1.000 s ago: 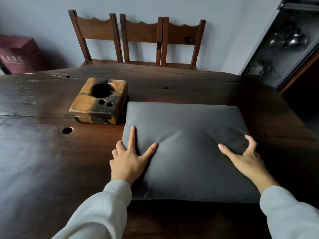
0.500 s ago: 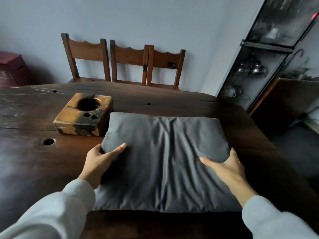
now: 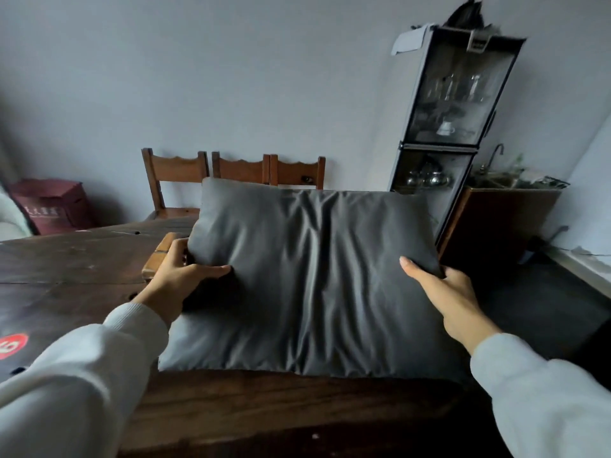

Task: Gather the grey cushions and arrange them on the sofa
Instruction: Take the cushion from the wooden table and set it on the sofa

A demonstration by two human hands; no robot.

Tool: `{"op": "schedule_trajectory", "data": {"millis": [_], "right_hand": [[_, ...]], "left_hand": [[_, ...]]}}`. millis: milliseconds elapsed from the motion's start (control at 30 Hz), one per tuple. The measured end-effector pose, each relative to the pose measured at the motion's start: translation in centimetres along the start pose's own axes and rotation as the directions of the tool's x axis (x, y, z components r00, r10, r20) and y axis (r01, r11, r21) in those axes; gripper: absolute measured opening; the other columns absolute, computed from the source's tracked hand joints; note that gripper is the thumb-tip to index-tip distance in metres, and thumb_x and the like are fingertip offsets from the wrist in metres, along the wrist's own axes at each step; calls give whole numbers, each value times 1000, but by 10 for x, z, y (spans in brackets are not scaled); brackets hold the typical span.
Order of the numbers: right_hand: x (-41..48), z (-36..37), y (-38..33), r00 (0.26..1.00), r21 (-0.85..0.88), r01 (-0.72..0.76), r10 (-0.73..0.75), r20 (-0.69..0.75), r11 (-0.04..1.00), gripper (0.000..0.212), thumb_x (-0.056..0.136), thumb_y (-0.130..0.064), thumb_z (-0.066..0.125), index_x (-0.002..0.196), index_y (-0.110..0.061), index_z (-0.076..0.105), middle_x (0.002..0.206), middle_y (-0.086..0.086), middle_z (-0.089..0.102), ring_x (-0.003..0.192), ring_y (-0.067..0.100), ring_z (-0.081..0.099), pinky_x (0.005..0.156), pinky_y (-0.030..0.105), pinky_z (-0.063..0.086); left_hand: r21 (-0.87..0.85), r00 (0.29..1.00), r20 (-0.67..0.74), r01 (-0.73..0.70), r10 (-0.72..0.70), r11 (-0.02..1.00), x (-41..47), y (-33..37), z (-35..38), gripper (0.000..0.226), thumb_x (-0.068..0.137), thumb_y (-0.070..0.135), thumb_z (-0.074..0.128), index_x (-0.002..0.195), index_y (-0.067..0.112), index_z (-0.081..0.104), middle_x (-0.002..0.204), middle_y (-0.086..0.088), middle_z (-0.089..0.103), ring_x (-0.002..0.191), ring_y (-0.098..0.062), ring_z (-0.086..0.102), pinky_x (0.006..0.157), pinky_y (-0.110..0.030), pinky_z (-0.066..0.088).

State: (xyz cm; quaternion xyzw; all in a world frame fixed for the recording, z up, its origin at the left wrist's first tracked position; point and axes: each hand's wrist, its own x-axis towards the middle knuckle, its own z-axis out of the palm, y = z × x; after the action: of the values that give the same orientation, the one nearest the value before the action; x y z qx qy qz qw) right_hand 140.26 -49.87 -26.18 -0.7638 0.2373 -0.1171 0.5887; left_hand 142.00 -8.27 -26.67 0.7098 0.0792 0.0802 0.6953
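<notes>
Cushion (image 3: 314, 276) tilts up off the table (image 3: 82, 259), your left hand (image 3: 175, 282) and right hand (image 3: 453, 299) pinching its side edges; swinging it could knock the wooden block (image 3: 154, 263) on the table.

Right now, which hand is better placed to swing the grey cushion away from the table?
Probably the right hand: it grips the grey cushion at its right edge, on the open side past the table. The left hand grips the left edge, close to the wooden block.
</notes>
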Motion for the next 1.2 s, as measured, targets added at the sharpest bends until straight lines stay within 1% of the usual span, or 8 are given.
{"op": "schedule_trajectory", "data": {"millis": [100, 200, 333, 467, 600, 1000, 1100, 1200], "right_hand": [[-34, -55, -50, 997, 54, 47, -50, 65, 997, 88, 45, -66, 92, 116, -18, 74, 110, 0, 76, 102, 24, 72, 97, 45, 58], [-72, -105, -101, 985, 99, 125, -135, 105, 987, 73, 61, -52, 95, 121, -17, 72, 113, 0, 77, 105, 25, 72, 101, 45, 56], [-106, -147, -156, 964, 151, 228, -245, 106, 962, 63, 72, -39, 94, 125, -18, 68, 112, -1, 76, 102, 22, 73, 94, 40, 58], [-147, -188, -219, 930, 209, 317, -346, 122, 925, 63, 75, -39, 92, 128, -19, 65, 120, 2, 74, 108, 25, 70, 102, 46, 55], [-181, -203, -266, 913, 256, 340, -383, 140, 905, 47, 71, -41, 94, 107, -24, 69, 112, 1, 75, 96, 20, 70, 94, 41, 56], [-312, -202, -310, 789, 480, 313, -506, 349, 819, 80, 47, -42, 99, 117, -13, 74, 109, 5, 80, 100, 31, 76, 94, 48, 60], [-363, -200, -305, 748, 504, 312, -535, 392, 805, 75, 57, -37, 100, 122, -13, 70, 115, 3, 77, 104, 29, 74, 96, 47, 59], [-419, -195, -296, 716, 504, 297, -538, 444, 811, 72, 65, -32, 98, 127, -11, 66, 120, 4, 74, 108, 29, 71, 99, 48, 57]], "left_hand": [[-33, 999, -5, -43, 42, 999, -61, 78, -3, 84, 52, 1, 94, 126, 16, 54, 117, -8, 68, 112, -30, 67, 96, -49, 55], [-38, 995, -21, -102, 102, 994, -124, 154, -9, 83, 57, -3, 91, 127, 18, 54, 118, -9, 69, 108, -29, 69, 91, -45, 57], [-84, 988, -61, -150, 145, 985, -183, 234, -22, 92, 50, 2, 94, 130, 23, 54, 119, -10, 70, 104, -28, 72, 90, -45, 58], [-93, 973, -101, -216, 206, 972, -250, 317, -36, 108, 34, 7, 99, 131, 23, 56, 124, -11, 69, 110, -31, 70, 98, -50, 54], [-58, 958, -137, -262, 252, 963, -302, 371, -55, 104, 27, 15, 95, 125, 16, 62, 120, -10, 73, 113, -32, 68, 102, -48, 52], [17, 900, -283, -341, 332, 940, -463, 418, -155, 64, 69, -14, 75, 122, 19, 58, 125, -11, 68, 120, -29, 64, 96, -38, 53], [43, 895, -328, -305, 302, 951, -525, 407, -179, 63, 74, -13, 73, 123, 23, 58, 124, -6, 71, 114, -26, 68, 95, -41, 54], [80, 868, -408, -273, 281, 959, -593, 391, -208, 57, 73, -9, 77, 112, 29, 61, 110, 2, 75, 92, -13, 75, 64, -26, 57]]}}
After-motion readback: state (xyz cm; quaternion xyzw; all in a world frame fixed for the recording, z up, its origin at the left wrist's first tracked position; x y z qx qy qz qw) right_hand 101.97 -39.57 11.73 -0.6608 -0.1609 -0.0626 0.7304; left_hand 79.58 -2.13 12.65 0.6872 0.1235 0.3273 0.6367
